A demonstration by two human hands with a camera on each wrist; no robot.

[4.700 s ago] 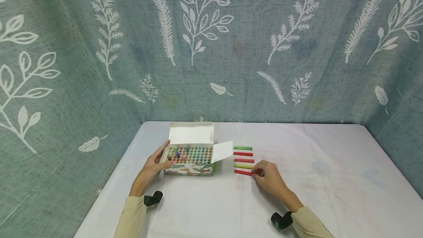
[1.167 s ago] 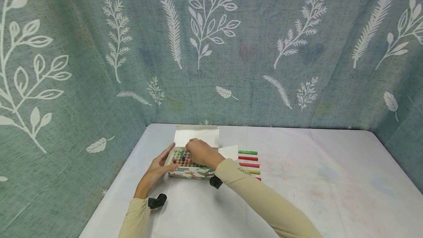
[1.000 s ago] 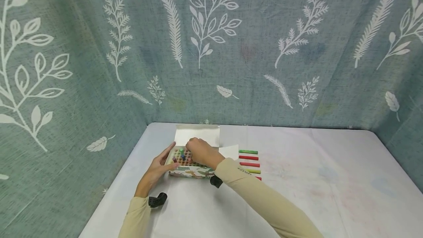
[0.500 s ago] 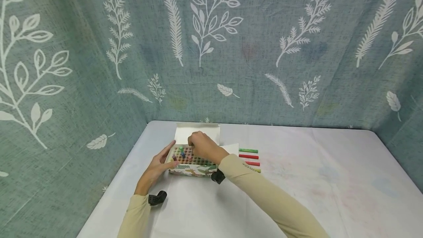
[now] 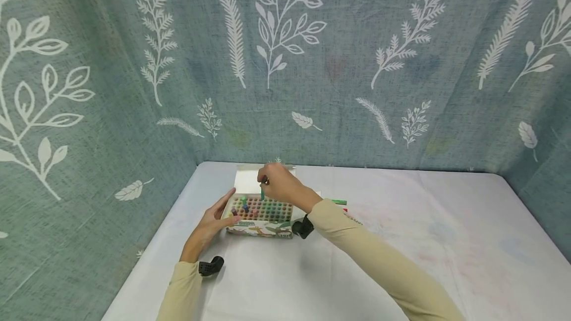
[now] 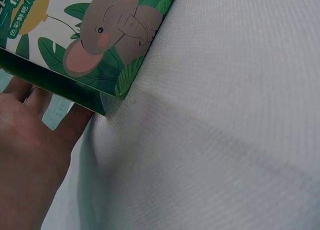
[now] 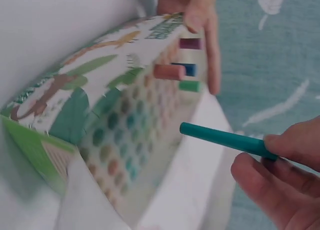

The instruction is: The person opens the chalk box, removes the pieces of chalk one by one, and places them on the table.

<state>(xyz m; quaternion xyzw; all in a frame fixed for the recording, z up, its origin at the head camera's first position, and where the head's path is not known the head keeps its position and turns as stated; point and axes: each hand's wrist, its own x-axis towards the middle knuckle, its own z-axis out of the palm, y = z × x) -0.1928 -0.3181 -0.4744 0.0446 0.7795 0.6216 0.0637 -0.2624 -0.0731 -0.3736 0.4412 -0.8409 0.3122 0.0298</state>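
Note:
An opened crayon box (image 5: 258, 231) stands at the left of the table, its upper face full of rows of holes. My left hand (image 5: 213, 222) holds the box's left end, thumb on the front edge and fingers round the side. Above the back of the box, my right hand (image 5: 281, 182) pinches a teal crayon (image 7: 227, 141) by one end; its free end points toward the holes. Several crayons stick up at the left part of the box, among them a purple crayon (image 7: 190, 43), a blue crayon (image 5: 246, 208), a pink crayon (image 7: 169, 71) and a green crayon (image 7: 189, 85).
A green crayon (image 5: 339, 202) and part of a red one lie right of the box; my right sleeve hides what is beside them. The raised lid (image 5: 246, 180) stands behind the box, and a side flap (image 5: 300, 212) extends right. White cloth covers the table (image 5: 424, 232).
Earlier my right hand was at the row of loose crayons, then down at the box's holes. Now it has risen with the teal crayon clear of them. The left hand stays on the box.

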